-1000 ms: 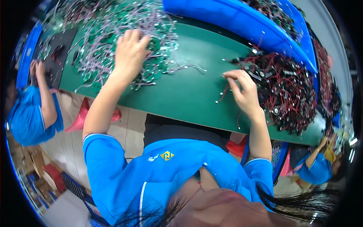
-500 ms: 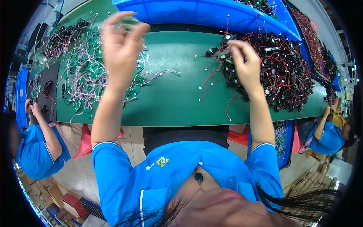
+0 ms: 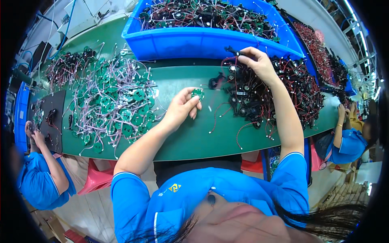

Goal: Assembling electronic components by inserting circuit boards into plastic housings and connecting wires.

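Left hand (image 3: 180, 108) mid-desk, fingers pinched on small round green board (image 3: 197, 93); right hand (image 3: 259, 65) near far edge, fingers clamped on black part (image 3: 235, 51) with red lead, lifted off black-and-red wire pile (image 3: 279, 95). Risk: lead likely snags in tangle, drags neighbours off pile; small board may slip from pinch. Around: blue bin (image 3: 194, 40) along far edge, green board heap (image 3: 113, 101) on left side of green desk (image 3: 190, 141), crowding free space
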{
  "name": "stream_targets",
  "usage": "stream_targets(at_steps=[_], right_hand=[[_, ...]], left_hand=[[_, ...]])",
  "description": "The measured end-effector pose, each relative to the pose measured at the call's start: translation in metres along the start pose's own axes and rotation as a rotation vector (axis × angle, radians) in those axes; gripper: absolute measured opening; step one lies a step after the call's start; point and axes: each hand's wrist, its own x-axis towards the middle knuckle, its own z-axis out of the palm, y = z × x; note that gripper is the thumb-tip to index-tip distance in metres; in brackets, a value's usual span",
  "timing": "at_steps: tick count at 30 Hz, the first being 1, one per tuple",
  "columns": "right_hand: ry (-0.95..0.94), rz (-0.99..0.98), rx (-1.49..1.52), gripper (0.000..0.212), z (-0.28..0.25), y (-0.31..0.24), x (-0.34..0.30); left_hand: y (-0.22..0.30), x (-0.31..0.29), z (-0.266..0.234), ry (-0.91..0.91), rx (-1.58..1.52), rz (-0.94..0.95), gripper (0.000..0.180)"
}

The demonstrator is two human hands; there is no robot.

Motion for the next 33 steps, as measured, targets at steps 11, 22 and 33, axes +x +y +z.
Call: stream_targets(at_steps=[11, 22, 33], right_hand=[[0.372, -0.219, 0.634, 0.024, 0.014, -0.053, -0.005], [0.296, -0.247, 0.641, 0.023, 0.083, -0.039, -0.031], [0.322, -0.497, 0.540, 0.020, 0.089, -0.039, -0.056]], left_hand=[[0.018, -0.008, 0.006, 0.074, 0.007, 0.095, 0.027], [0.032, -0.001, 0.001, 0.102, -0.142, 0.179, 0.025], [0.008, 0.002, 0.003, 0.181, 0.073, -0.010, 0.029]])
